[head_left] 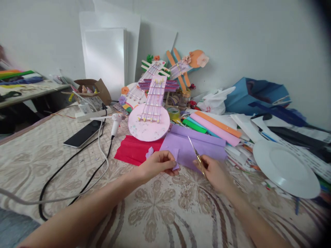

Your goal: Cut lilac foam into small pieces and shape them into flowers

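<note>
My left hand [161, 163] pinches a small piece of purple paper [176, 166] at the near edge of the larger sheets. In my right hand [213, 170] is a pair of gold-handled scissors [197, 154], with the blades pointing up and away to the left. A purple crepe sheet [186, 146] lies flat just beyond both hands, overlapping a red crepe sheet [130, 150] on its left. On the red sheet rests a small purple scrap [149, 152]. Behind them leans a pink paper instrument [150, 125] with strings.
A glue gun [116, 124], a black phone [82, 133] and looping cables lie on the left. Coloured paper rolls [216, 128], paper scraps and a white plate [286, 168] are on the right. More craft instruments, a tape roll [173, 113] and a blue bag [254, 98] stand behind.
</note>
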`<state>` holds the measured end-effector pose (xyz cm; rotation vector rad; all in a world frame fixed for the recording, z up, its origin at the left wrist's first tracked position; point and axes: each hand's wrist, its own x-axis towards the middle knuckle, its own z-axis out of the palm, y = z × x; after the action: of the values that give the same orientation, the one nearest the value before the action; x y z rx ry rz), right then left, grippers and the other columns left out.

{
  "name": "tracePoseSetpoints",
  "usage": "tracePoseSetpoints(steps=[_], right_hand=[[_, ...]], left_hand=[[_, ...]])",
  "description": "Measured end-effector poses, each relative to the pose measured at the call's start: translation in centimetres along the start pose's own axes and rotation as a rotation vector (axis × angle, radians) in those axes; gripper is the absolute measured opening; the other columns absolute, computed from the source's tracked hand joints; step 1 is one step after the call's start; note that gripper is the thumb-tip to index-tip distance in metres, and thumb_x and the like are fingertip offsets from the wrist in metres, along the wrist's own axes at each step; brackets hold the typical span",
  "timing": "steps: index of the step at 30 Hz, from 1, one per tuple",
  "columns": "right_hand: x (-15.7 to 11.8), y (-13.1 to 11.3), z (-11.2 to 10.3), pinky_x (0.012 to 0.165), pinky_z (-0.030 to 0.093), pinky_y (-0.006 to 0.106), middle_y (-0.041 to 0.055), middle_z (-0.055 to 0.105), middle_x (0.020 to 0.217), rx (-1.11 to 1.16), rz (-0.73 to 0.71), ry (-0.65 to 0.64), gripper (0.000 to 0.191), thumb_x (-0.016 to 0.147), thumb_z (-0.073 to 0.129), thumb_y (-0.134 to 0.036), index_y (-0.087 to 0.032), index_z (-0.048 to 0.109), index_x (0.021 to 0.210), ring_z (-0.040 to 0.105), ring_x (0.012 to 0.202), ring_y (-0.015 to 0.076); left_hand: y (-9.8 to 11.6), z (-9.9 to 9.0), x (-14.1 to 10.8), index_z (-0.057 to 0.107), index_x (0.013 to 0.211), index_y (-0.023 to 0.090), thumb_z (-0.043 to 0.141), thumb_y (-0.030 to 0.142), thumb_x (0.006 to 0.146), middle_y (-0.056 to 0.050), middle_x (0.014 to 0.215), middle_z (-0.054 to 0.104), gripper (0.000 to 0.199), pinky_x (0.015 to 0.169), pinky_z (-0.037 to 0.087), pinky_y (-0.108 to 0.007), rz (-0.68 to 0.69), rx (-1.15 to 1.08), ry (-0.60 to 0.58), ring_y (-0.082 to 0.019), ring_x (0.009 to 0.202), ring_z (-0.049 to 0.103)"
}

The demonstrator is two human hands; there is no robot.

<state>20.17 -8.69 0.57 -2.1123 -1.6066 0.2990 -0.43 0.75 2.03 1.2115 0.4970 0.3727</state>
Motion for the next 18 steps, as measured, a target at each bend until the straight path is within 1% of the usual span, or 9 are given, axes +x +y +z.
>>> tracePoseSetpoints(steps=[3, 5, 7, 10, 14, 18], right_hand=[[-1.1, -1.4, 0.2, 0.045, 0.029, 0.022, -0.0049, 0.037, 0.053, 0.496, -0.052, -0.21, 0.042, 0.083, 0.035, -0.058, -0.019, 0.046, 0.071, 0.035, 0.047, 0.0107], [-1.9, -2.4, 0.2, 0.046, 0.03, 0.022, -0.0049, 0.035, 0.057, 0.648, -0.087, -0.318, 0.043, 0.084, 0.033, -0.058, -0.018, 0.046, 0.075, 0.033, 0.049, 0.0102], [-2.5, -3.0, 0.3, 0.049, 0.031, 0.023, -0.0041, 0.035, 0.06, 0.694, -0.125, -0.4, 0.043, 0.086, 0.031, -0.057, -0.018, 0.045, 0.076, 0.033, 0.052, 0.0104], [-2.9, -3.2, 0.4, 0.048, 0.03, 0.023, -0.0047, 0.033, 0.058, 0.688, -0.148, -0.485, 0.044, 0.086, 0.029, -0.058, -0.018, 0.044, 0.073, 0.03, 0.051, 0.0101], [-2.9, -2.9, 0.7, 0.045, 0.028, 0.023, -0.0053, 0.031, 0.056, 0.685, -0.13, -0.529, 0.047, 0.084, 0.03, -0.062, -0.019, 0.041, 0.069, 0.029, 0.047, 0.0091], [-2.9, -2.9, 0.7, 0.042, 0.029, 0.022, -0.0057, 0.031, 0.054, 0.694, -0.102, -0.545, 0.048, 0.081, 0.031, -0.066, -0.02, 0.038, 0.067, 0.03, 0.045, 0.0089]], left_hand=[[0.0, 0.0, -0.1, 0.051, 0.075, 0.012, 0.063, 0.028, 0.073, -0.005, 0.071, 0.065, 0.02, 0.063, 0.046, -0.023, 0.001, -0.04, -0.012, -0.011, 0.065, 0.062], [0.1, -0.1, 0.0, 0.051, 0.075, 0.012, 0.063, 0.028, 0.073, -0.005, 0.072, 0.065, 0.02, 0.065, 0.046, -0.024, 0.0, -0.068, -0.014, -0.011, 0.067, 0.062], [0.2, -0.3, 0.1, 0.051, 0.074, 0.012, 0.063, 0.028, 0.073, -0.006, 0.073, 0.065, 0.02, 0.067, 0.046, -0.024, 0.004, -0.099, -0.014, -0.012, 0.068, 0.062], [0.4, -0.4, 0.2, 0.051, 0.07, 0.012, 0.066, 0.028, 0.071, -0.005, 0.072, 0.064, 0.022, 0.066, 0.046, -0.025, 0.019, -0.149, -0.013, -0.012, 0.068, 0.062], [0.7, -0.6, 0.3, 0.05, 0.069, 0.012, 0.068, 0.028, 0.068, -0.005, 0.071, 0.063, 0.024, 0.065, 0.046, -0.025, 0.026, -0.186, 0.014, -0.012, 0.067, 0.061], [0.6, -0.8, 0.4, 0.051, 0.069, 0.012, 0.066, 0.028, 0.07, -0.006, 0.071, 0.063, 0.022, 0.062, 0.045, -0.024, 0.03, -0.183, 0.005, -0.012, 0.066, 0.061]])
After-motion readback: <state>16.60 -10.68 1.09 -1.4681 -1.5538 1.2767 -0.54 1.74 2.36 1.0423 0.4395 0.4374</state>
